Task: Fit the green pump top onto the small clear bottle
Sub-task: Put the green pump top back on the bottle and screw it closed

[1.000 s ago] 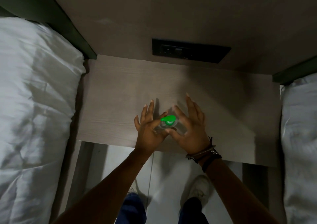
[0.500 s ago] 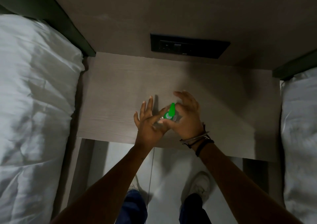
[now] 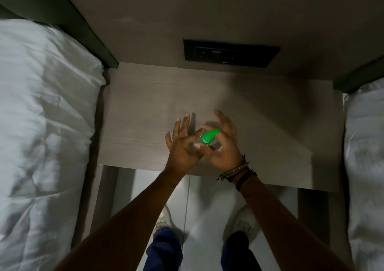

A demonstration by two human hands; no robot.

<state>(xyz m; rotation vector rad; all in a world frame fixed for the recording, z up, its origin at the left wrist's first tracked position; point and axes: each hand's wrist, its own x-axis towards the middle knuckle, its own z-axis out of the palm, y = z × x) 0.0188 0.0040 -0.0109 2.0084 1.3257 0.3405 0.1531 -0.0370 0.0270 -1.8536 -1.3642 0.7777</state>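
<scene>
The green pump top (image 3: 209,135) sits on the small clear bottle (image 3: 215,144), which is held upright over the front part of the bedside table (image 3: 145,108). My left hand (image 3: 182,146) grips the bottle from the left with thumb and forefinger, its other fingers spread upward. My right hand (image 3: 225,144) wraps the bottle's right side, thumb near the pump's collar. The pump's nozzle points up and to the right. Most of the bottle's body is hidden between my hands.
White bedding lies on the left (image 3: 41,125) and on the right (image 3: 365,146) of the table. A black switch and socket panel (image 3: 231,53) is set in the wall behind. My shoes (image 3: 164,218) stand on the pale floor below the table's front edge.
The green pump's nozzle has turned from lying sideways to pointing up and right. My right hand has shifted its hold round the bottle; the left hand stayed on it.
</scene>
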